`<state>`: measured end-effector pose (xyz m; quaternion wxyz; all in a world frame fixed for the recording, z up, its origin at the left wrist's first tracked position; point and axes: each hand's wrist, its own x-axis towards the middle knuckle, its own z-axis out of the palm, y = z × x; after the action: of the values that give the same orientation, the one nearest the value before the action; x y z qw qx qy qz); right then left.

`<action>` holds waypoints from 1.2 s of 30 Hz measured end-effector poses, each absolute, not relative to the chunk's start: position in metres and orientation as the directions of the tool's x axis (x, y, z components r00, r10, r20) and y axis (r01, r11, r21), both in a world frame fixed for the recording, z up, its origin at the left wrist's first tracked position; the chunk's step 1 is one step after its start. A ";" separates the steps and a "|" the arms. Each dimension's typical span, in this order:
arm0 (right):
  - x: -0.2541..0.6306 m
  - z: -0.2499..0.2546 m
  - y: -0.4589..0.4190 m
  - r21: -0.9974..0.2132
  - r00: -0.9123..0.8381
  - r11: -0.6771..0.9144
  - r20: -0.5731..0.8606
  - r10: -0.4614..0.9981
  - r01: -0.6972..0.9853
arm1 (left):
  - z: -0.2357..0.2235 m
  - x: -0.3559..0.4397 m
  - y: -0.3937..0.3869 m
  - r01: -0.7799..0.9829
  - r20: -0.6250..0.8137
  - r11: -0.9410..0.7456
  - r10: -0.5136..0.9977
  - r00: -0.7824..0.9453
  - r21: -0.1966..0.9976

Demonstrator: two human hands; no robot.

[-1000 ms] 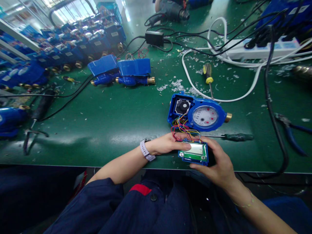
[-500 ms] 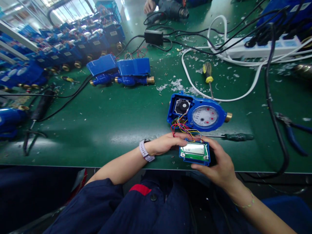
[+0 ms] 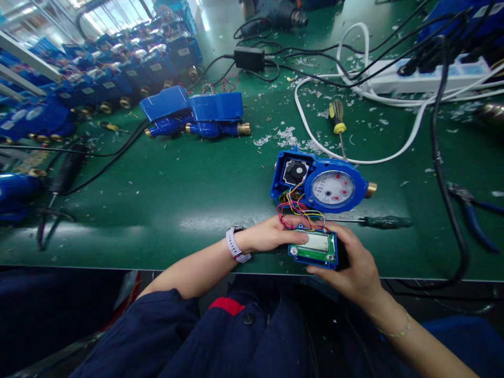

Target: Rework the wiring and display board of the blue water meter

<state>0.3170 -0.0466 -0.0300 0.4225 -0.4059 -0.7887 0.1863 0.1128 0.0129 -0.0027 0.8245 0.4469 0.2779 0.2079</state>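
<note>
Between my hands, near the table's front edge, is a small circuit board with a display [image 3: 318, 242] in a blue frame. My left hand [image 3: 271, 234] has its thumb pressed on the display's left part, its fingers passing behind the frame. From the right, my right hand [image 3: 356, 265] grips the frame, thumb at the lower edge. Several coloured wires [image 3: 297, 207] run from the board to an opened blue water meter [image 3: 334, 187] lying just beyond, with a round dial and a brass end. A dark-handled screwdriver [image 3: 386, 222] lies right of the board.
A yellow-black screwdriver [image 3: 337, 116] lies behind the meter, pliers [image 3: 470, 215] at right. Black and white cables lead to a power strip [image 3: 425, 76]. Two blue meters [image 3: 216, 114] stand left of centre, with rows of meters [image 3: 118, 79] beyond. A heat gun [image 3: 279, 14] lies at the back.
My left thumb has slid right, further onto the display. The dark characters seen on the display's left earlier no longer show. At the back, a person's hand has left the heat gun's side.
</note>
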 end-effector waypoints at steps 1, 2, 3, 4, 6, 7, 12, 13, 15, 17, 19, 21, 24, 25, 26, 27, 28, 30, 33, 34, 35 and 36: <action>0.317 -0.030 -0.047 -0.637 -0.314 0.600 0.513 0.799 0.485 | -0.003 0.113 0.013 -0.093 -0.272 0.513 0.590 0.760 0.853; 0.317 -0.030 -0.047 -0.638 -0.314 0.598 0.511 0.800 0.486 | -0.003 0.113 0.013 -0.093 -0.270 0.511 0.590 0.761 0.855; 0.317 -0.030 -0.047 -0.638 -0.313 0.597 0.510 0.801 0.487 | -0.003 0.112 0.013 -0.095 -0.266 0.507 0.592 0.760 0.856; 0.317 -0.029 -0.047 -0.636 -0.311 0.596 0.512 0.801 0.490 | -0.003 0.112 0.013 -0.096 -0.264 0.505 0.592 0.762 0.858; 0.318 -0.029 -0.047 -0.627 -0.312 0.598 0.514 0.799 0.499 | -0.003 0.112 0.013 -0.095 -0.262 0.502 0.593 0.762 0.860; 0.318 -0.029 -0.047 -0.622 -0.313 0.599 0.515 0.798 0.505 | -0.003 0.112 0.013 -0.096 -0.260 0.500 0.594 0.761 0.861; 0.318 -0.030 -0.047 -0.624 -0.313 0.593 0.508 0.803 0.508 | -0.002 0.113 0.013 -0.093 -0.267 0.507 0.591 0.762 0.857; 0.318 -0.030 -0.047 -0.627 -0.312 0.593 0.508 0.803 0.506 | -0.002 0.113 0.013 -0.092 -0.269 0.510 0.590 0.761 0.855; 0.318 -0.030 -0.047 -0.631 -0.310 0.592 0.507 0.804 0.502 | -0.003 0.113 0.013 -0.092 -0.270 0.511 0.589 0.762 0.855; 0.318 -0.030 -0.047 -0.635 -0.307 0.587 0.504 0.807 0.501 | -0.003 0.113 0.014 -0.095 -0.263 0.509 0.587 0.766 0.856; 0.318 -0.029 -0.047 -0.636 -0.310 0.588 0.503 0.807 0.499 | -0.003 0.112 0.014 -0.099 -0.257 0.508 0.585 0.769 0.856; 0.317 -0.028 -0.047 -0.634 -0.312 0.593 0.507 0.804 0.497 | -0.002 0.112 0.014 -0.098 -0.259 0.510 0.582 0.771 0.855; 0.318 -0.029 -0.047 -0.634 -0.311 0.588 0.502 0.807 0.503 | -0.002 0.112 0.014 -0.084 -0.274 0.512 0.584 0.764 0.855; 0.318 -0.029 -0.047 -0.634 -0.310 0.586 0.501 0.808 0.504 | -0.001 0.112 0.014 -0.080 -0.278 0.511 0.585 0.762 0.856; 0.318 -0.030 -0.047 -0.635 -0.309 0.586 0.501 0.808 0.504 | -0.001 0.112 0.014 -0.076 -0.280 0.509 0.585 0.761 0.857; 0.318 -0.030 -0.047 -0.636 -0.308 0.586 0.501 0.809 0.503 | -0.001 0.112 0.014 -0.071 -0.282 0.507 0.585 0.761 0.859; 0.318 -0.030 -0.047 -0.636 -0.309 0.586 0.501 0.808 0.502 | -0.001 0.112 0.014 -0.068 -0.281 0.503 0.585 0.761 0.862; 0.318 -0.030 -0.047 -0.636 -0.309 0.587 0.502 0.808 0.502 | -0.001 0.112 0.014 -0.061 -0.279 0.492 0.586 0.761 0.869; 0.318 -0.030 -0.047 -0.641 -0.311 0.590 0.503 0.806 0.491 | -0.001 0.111 0.014 -0.049 -0.280 0.479 0.589 0.758 0.876; 0.318 -0.030 -0.047 -0.643 -0.311 0.591 0.505 0.805 0.487 | -0.001 0.111 0.014 -0.046 -0.283 0.481 0.588 0.758 0.876; 0.318 -0.030 -0.047 -0.646 -0.311 0.590 0.503 0.806 0.484 | -0.001 0.111 0.014 -0.046 -0.283 0.481 0.587 0.758 0.875; 0.318 -0.030 -0.047 -0.651 -0.311 0.586 0.498 0.809 0.483 | -0.001 0.111 0.014 -0.048 -0.282 0.482 0.588 0.758 0.875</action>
<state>0.3181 -0.0468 -0.0297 0.4189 -0.4111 -0.7859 0.1948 0.1113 0.0144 -0.0013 0.8115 0.4694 0.2874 0.1960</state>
